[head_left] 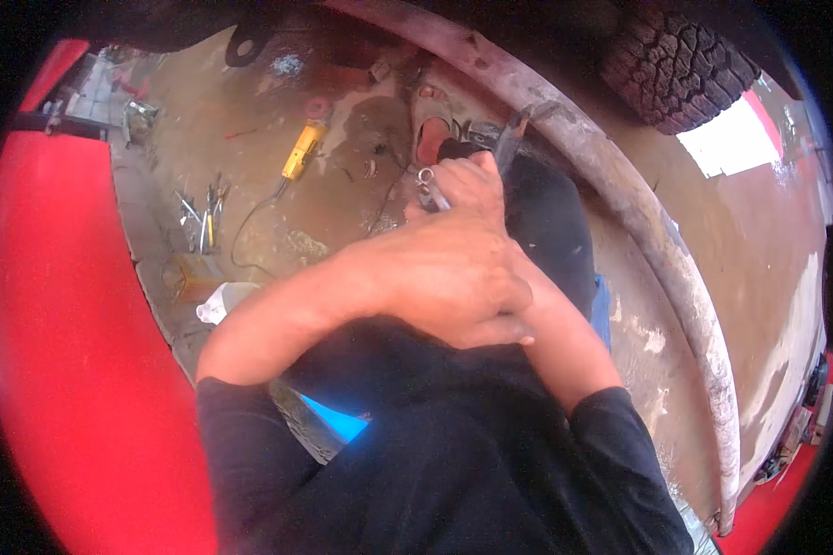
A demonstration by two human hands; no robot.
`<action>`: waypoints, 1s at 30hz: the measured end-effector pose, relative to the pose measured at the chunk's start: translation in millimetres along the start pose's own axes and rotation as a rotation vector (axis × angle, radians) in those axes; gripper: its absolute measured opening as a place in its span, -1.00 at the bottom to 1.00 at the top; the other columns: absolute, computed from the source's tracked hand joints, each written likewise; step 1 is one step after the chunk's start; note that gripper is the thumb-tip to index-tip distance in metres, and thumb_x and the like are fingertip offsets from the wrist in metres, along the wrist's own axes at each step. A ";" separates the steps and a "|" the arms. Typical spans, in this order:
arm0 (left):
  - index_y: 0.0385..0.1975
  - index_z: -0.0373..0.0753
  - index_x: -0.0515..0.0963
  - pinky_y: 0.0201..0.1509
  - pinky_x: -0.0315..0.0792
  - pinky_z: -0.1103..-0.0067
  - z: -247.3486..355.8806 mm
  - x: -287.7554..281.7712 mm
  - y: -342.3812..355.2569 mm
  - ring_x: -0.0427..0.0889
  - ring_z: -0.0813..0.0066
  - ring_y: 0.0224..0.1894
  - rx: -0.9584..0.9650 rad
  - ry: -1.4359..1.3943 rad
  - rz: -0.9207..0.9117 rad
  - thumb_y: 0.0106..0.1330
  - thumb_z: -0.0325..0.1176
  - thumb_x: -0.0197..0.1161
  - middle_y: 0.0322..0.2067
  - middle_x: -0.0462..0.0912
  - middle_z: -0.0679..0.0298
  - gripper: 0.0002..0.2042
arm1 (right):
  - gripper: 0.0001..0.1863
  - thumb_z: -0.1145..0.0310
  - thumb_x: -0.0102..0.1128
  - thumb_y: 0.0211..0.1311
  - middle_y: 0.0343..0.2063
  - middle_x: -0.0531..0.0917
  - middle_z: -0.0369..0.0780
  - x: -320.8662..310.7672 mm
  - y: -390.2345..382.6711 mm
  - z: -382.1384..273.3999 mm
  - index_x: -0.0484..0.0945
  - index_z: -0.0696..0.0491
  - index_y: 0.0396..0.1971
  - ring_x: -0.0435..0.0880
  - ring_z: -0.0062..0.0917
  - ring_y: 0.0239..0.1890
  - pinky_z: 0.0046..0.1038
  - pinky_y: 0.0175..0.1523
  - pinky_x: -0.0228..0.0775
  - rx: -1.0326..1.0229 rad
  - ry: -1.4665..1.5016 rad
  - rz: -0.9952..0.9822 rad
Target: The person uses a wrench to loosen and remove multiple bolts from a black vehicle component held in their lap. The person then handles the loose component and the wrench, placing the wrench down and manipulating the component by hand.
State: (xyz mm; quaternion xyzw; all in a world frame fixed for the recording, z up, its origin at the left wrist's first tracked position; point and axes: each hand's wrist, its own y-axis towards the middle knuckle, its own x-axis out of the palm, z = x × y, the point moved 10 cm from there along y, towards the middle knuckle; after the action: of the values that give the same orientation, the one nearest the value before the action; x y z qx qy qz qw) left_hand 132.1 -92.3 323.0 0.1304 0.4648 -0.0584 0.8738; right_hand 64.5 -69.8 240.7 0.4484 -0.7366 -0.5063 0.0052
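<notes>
My right hand (472, 190) is closed around a metal tool (426, 178) with a small ring at its end; its other end is hidden by my fingers. Beyond that hand, a dark, narrow, blade-like piece (506, 146) reaches toward a curved, dusty bar; whether I hold it cannot be seen. My left hand (453, 282) crosses over my right forearm, back of the hand up. Its fingers are bent and pressed together by the forearm, and what they may hold is hidden.
The long curved bar (652, 213) arches along my right, below a chunky black tyre (680, 74). A yellow angle grinder (303, 153) with its cord lies on the stained floor. Several hand tools (204, 217), a clear plastic bottle (224, 302) and a red panel (65, 305) are at left.
</notes>
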 end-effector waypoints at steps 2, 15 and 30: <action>-0.67 -0.20 0.53 -0.40 0.45 0.18 -0.8 0.7 -0.6 0.63 -0.02 -0.53 -0.019 -0.050 0.004 0.34 -0.03 0.39 -0.66 0.58 0.07 -0.57 | -0.71 0.27 0.47 -0.13 -0.55 0.49 -0.25 -2.2 -1.0 -0.5 0.50 -0.01 -0.48 0.55 -0.34 -0.43 -0.28 -0.21 0.21 -0.013 -0.010 0.020; -0.68 -0.22 0.54 -0.33 0.43 0.25 -14.1 -24.4 1.2 0.62 0.00 -0.49 -0.005 -0.127 0.131 0.27 -0.08 0.48 -0.64 0.59 0.08 -0.58 | -0.74 0.13 0.23 -0.02 -0.53 0.46 -0.25 -2.5 -8.0 6.5 0.53 0.01 -0.44 0.52 -0.32 -0.41 -0.28 -0.18 0.21 0.114 0.212 -0.075; -0.52 -0.35 0.65 -0.43 0.40 0.31 -74.4 -60.1 29.6 0.51 0.29 -0.60 -0.435 -0.229 0.511 0.41 0.06 0.32 -0.64 0.53 -0.06 -0.49 | -0.62 0.10 0.46 -0.18 -0.40 0.60 -0.25 16.4 -29.8 -24.5 0.61 -0.03 -0.35 0.61 -0.34 -0.29 -0.25 -0.13 0.32 0.052 -0.124 0.016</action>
State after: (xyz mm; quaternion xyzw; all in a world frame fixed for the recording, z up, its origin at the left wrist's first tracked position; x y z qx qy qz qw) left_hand 45.7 -44.0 338.2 0.0458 0.3179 0.2485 0.9138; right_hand 85.5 -101.4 222.9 0.4102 -0.7520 -0.5137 -0.0483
